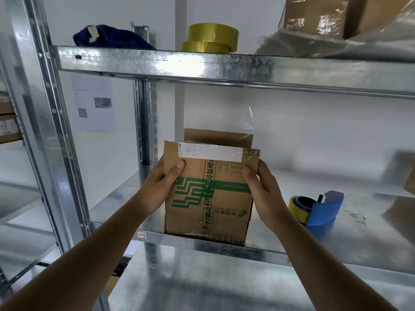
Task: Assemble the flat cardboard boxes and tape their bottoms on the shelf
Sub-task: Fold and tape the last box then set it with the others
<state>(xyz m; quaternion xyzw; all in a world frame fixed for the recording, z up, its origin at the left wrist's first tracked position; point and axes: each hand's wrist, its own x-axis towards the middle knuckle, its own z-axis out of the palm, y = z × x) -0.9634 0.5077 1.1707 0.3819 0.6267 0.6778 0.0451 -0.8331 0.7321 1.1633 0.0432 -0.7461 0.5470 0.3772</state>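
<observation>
A galvanised steel shelf stands against a white wall. On its middle level sits a cardboard box printed in green, at the front edge. The left hand and right hand grip its 2 sides, thumbs pressed on the near face. A blue tape dispenser lies to the right. Above rest 2 stacked yellow tape rolls and a dark blue cloth.

The cardboard box carries green Chinese print, including what looks like 福州, upside down, plus a white label too blurred to read. A paper sheet on the wall shows a QR code.
</observation>
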